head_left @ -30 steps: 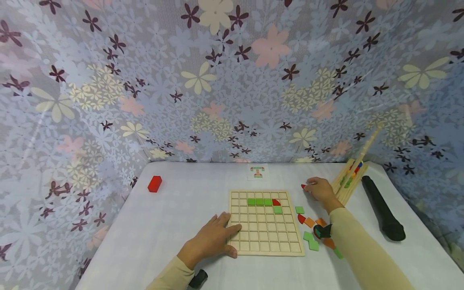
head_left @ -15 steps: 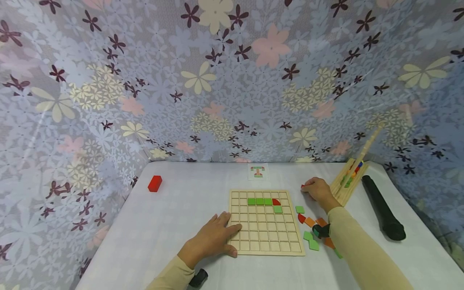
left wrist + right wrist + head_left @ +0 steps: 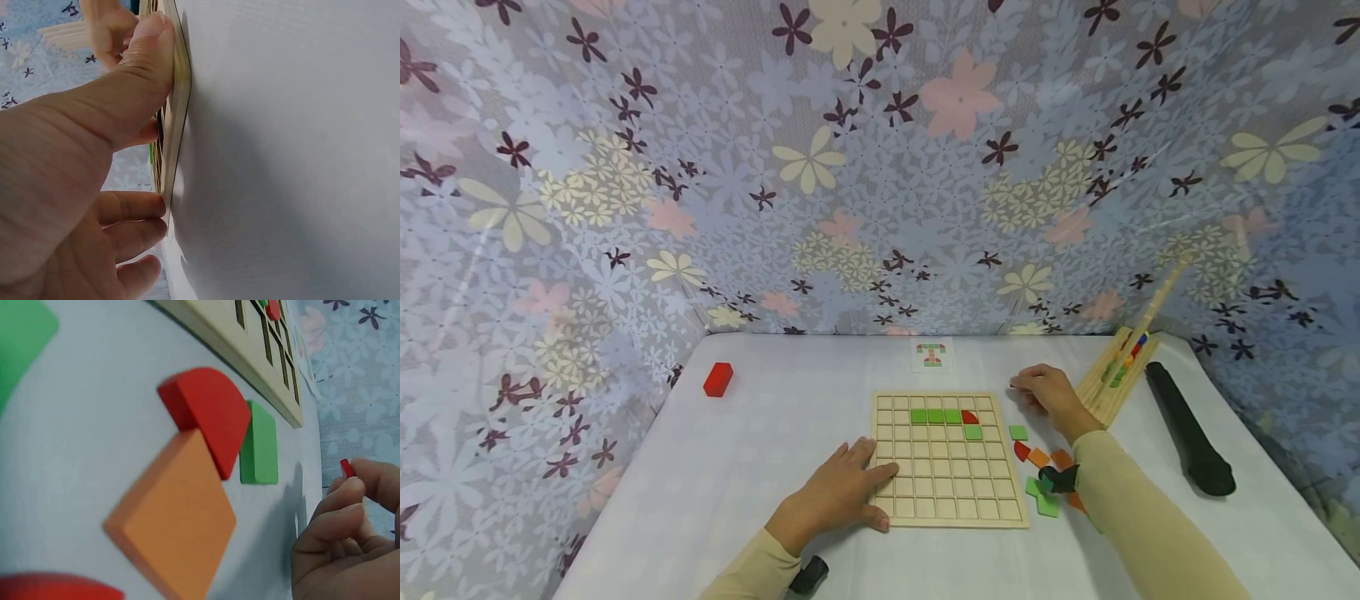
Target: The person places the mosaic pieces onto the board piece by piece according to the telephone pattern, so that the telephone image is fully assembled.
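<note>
A wooden grid board (image 3: 951,525) lies on the table. Its upper squares hold several green tiles (image 3: 935,416), a red quarter-round tile (image 3: 970,417) and a light green tile (image 3: 973,432). My left hand (image 3: 835,492) rests on the board's left edge, fingers spread, with the thumb (image 3: 147,59) lying along the wooden side. Beyond the board's upper right corner, my right hand (image 3: 1051,395) pinches a small red tile (image 3: 347,467) between thumb and index finger. Most of that tile is hidden by the fingers.
Loose tiles lie right of the board, among them a red quarter-round (image 3: 215,409), an orange square (image 3: 178,515) and green squares (image 3: 1047,505). A pattern card (image 3: 932,356) lies behind the board. A red block (image 3: 718,379), wooden rack (image 3: 1108,387) and black microphone-shaped object (image 3: 1191,433) stand around.
My right hand has shifted left toward the board with the red tile in its fingertips. The left hand stays in place on the board's edge.
</note>
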Demonstrator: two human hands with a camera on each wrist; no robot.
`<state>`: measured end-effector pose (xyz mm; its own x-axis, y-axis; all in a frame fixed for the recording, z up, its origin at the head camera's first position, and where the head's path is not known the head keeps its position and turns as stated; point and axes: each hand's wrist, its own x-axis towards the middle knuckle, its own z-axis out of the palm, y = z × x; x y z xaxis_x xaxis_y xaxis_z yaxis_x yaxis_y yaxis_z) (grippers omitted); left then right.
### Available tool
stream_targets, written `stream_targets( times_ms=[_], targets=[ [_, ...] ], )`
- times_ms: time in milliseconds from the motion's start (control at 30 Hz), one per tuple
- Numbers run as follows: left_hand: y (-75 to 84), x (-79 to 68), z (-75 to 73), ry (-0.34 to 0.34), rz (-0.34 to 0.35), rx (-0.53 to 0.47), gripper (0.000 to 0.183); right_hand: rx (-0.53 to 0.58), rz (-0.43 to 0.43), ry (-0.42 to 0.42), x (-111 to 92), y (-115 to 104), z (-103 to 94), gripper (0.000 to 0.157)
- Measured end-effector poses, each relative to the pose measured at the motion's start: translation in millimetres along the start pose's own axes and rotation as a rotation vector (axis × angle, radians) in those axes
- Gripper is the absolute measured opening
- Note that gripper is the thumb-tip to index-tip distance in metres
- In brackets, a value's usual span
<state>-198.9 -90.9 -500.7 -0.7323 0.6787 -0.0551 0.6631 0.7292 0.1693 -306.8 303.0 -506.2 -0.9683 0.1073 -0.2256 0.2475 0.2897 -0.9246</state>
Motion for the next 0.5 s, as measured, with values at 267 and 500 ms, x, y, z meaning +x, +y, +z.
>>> stream_targets(
  times_ms=[267, 500],
  targets=[
    [0.7, -0.4, -1.2, -0.005, -0.005, -0.003, 0.083, 0.04, -0.067, -0.056, -2.3, -3.8, 7.2, 0.047],
    [1.7, -0.9, -3.1, -0.016, -0.014, -0.005, 0.083, 0.088, -0.107, -0.087, -4.6, -17.0, 18.3, 0.06]
  ],
)
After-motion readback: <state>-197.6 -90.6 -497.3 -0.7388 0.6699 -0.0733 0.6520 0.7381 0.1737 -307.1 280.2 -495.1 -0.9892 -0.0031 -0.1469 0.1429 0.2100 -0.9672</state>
